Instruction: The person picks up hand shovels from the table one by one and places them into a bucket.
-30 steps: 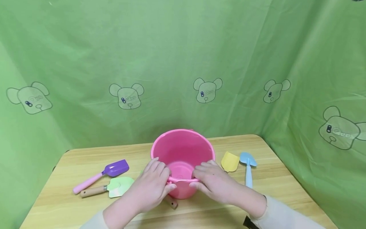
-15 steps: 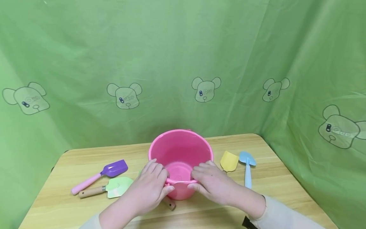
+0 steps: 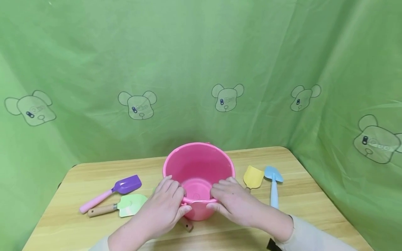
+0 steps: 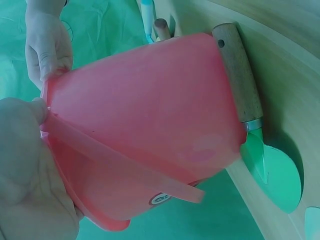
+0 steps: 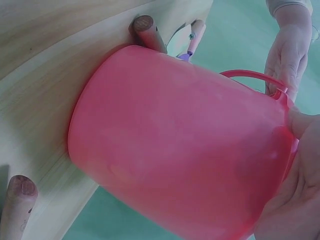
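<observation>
A pink bucket (image 3: 201,158) stands on the wooden table, its open mouth tilted toward the head camera. My left hand (image 3: 163,205) grips the near rim from the left, fingers over the edge and thumb outside. On the right side of that rim my right hand (image 3: 238,202) holds it the same way. The bucket's handle (image 4: 125,160) hangs along its outer side in the left wrist view. Close beside the bucket's base lies a green trowel (image 4: 280,175) with a wooden grip, mostly hidden behind my left hand in the head view.
Left of the bucket lie a purple scoop (image 3: 127,184) with a pink handle and a pale green trowel (image 3: 132,205). To the right are a yellow shovel (image 3: 253,177) and a light blue trowel (image 3: 274,186). Green curtain (image 3: 188,69) encloses the table (image 3: 220,240).
</observation>
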A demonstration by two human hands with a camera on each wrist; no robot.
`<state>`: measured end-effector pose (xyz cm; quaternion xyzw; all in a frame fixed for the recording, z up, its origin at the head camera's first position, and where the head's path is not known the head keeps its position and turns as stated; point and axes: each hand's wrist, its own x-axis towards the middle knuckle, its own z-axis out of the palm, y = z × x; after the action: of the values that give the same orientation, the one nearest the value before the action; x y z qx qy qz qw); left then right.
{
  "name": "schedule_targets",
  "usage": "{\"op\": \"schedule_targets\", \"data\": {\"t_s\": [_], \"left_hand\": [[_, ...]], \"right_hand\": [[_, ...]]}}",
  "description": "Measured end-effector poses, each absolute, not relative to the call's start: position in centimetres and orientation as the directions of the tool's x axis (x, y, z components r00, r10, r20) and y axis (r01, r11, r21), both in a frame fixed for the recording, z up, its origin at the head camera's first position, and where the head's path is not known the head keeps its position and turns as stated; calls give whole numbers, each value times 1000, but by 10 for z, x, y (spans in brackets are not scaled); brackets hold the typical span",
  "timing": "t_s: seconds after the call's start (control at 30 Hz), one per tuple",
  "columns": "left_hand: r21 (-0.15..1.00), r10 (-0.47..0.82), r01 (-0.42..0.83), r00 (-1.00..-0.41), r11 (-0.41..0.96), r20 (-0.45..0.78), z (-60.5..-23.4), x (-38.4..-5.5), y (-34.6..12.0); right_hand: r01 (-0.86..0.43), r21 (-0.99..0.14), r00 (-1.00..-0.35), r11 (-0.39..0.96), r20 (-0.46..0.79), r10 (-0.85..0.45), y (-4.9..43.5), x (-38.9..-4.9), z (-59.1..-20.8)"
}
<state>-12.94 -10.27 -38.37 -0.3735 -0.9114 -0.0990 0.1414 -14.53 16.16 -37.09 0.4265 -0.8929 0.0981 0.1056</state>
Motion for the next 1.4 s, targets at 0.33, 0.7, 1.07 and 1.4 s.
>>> {"op": "schedule_targets", "data": {"t_s": [0.33, 0.7, 1.07, 1.4], "left_hand": [[64, 650, 706, -681, 706, 337, -383, -128, -103], [53, 643, 700, -681, 712, 350, -383, -127, -103], [47, 642, 699, -679, 713, 357, -385, -128, -103], [80, 635, 696, -690, 713, 348, -384, -131, -103]], "right_hand": [[-774, -88, -626, 626, 245, -740, 162, -145, -370], [-782, -67, -614, 620, 257, -746, 161, -146, -370], [-775, -50, -620, 630, 247, -744, 160, -145, -370], [-774, -30, -615, 633, 275, -739, 159, -144, -372]]}}
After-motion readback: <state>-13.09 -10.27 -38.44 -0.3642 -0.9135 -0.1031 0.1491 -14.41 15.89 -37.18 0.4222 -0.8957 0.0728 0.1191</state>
